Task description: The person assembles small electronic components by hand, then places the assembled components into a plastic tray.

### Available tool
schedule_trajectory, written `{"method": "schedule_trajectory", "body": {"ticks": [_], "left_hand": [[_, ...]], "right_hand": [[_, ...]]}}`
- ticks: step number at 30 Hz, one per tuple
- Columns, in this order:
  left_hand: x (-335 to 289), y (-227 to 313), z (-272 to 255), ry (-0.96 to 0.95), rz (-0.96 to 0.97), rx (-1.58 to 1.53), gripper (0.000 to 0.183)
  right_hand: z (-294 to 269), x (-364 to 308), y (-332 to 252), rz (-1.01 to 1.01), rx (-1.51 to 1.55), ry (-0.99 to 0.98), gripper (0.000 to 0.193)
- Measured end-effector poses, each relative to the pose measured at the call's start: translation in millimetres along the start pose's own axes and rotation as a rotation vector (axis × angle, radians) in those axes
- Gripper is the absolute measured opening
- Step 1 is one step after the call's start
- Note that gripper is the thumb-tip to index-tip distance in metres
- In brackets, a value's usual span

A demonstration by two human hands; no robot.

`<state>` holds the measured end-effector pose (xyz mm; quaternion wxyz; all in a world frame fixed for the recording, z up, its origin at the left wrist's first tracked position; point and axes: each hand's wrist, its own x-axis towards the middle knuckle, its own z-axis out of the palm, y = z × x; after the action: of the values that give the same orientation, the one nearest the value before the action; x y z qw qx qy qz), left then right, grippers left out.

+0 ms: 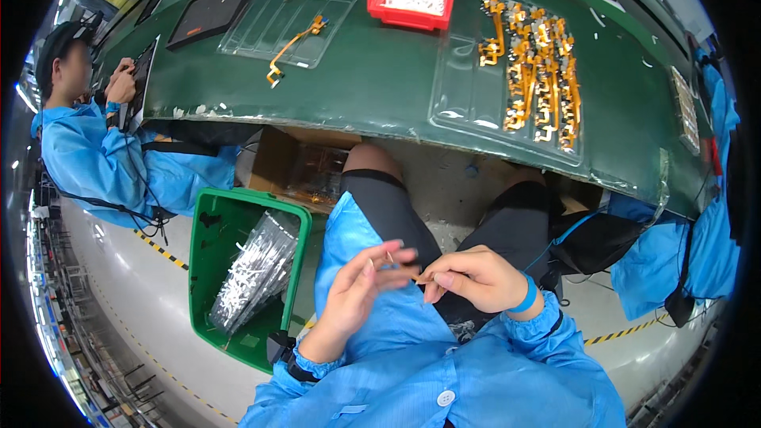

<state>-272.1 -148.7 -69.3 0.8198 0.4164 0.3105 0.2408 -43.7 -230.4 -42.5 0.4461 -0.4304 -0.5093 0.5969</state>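
Note:
Above my lap, my left hand [363,285] has its fingers stretched out and somewhat smeared by motion. Close to its fingertips, my right hand [482,279] is closed in a pinch, a blue band round its wrist. A small brownish sliver shows at the pinch, too small and blurred to name. On the green table [357,99] ahead, a clear plastic tray [468,99] carries rows of orange flex cables [543,79]. Another clear tray [254,32] farther left has a flex cable [295,47] lying across it and a second one near its far end.
A red bin [411,19] of small white pieces stands at the table's far side. Below left, a green bin [305,246] contains clear plastic trays and white scraps. A cardboard box [273,160] sits under the table. At left, a person [95,150] in blue works; another blue garment [713,222] shows at right.

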Motion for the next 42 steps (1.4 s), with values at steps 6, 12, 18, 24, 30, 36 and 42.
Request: {"method": "schedule_trajectory", "body": {"ticks": [6, 12, 18, 24, 30, 36, 42], "left_hand": [[15, -1, 9, 0.033, -0.064, 0.019, 0.025], [31, 12, 18, 0.037, -0.022, 0.074, 0.027], [36, 20, 23, -0.017, 0.071, 0.101, 0.024], [36, 27, 36, -0.064, 0.135, 0.197, 0.024], [41, 32, 54, -0.069, 0.083, 0.313, 0.019], [44, 37, 56, -0.063, 0.15, 0.685, 0.019], [45, 38, 54, 0.053, 0.367, 0.966, 0.032]], "right_hand": [[-6, -17, 4, 0.044, -0.034, 0.031, 0.022], [-7, -33, 16, -0.105, -0.093, 0.142, 0.022], [-9, -45, 27, -0.121, 0.128, 0.22, 0.028], [-12, -29, 20, -0.269, -0.089, 0.576, 0.024], [-11, 10, -1, -0.184, -0.297, 0.265, 0.009], [-4, 9, -4, -0.153, -0.25, 0.272, 0.005], [1, 9, 9, -0.158, -0.274, 0.433, 0.006]]}}
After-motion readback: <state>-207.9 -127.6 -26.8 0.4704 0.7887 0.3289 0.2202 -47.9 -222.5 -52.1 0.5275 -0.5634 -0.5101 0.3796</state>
